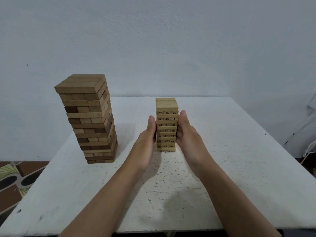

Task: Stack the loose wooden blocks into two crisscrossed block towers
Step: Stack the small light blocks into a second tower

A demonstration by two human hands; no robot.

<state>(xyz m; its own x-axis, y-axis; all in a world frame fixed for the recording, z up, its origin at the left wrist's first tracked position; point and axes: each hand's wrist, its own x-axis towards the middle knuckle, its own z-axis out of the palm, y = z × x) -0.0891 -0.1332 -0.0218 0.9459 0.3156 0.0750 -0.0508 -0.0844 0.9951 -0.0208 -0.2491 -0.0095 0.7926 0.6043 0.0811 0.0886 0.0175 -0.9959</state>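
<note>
One pale grey wall (153, 40) fills the upper half of the view. Below it spreads a white, speckled table (239, 168). A patterned tiled floor (15, 177) shows past the table's edge at eight o'clock.

On the table, toward ten o'clock from its middle, stands the dark tower (90, 120). It is the taller of the two, built of brown and tan blocks in crisscrossed layers, with nothing touching it. Toward twelve o'clock, well apart from it, stands the pale tower (166, 124), narrower and shorter. The ends of its light blocks carry printed numbers, with 27, 15 and 30 in the highest numbered row.

Both bare forearms reach in from six o'clock. The left hand (147, 142) lies flat against the pale tower's nine o'clock side. The right hand (188, 135) lies flat against its three o'clock side. The fingers are straight and press the blocks between the palms.

A white cord (307, 154) hangs at the three o'clock edge of the view.
</note>
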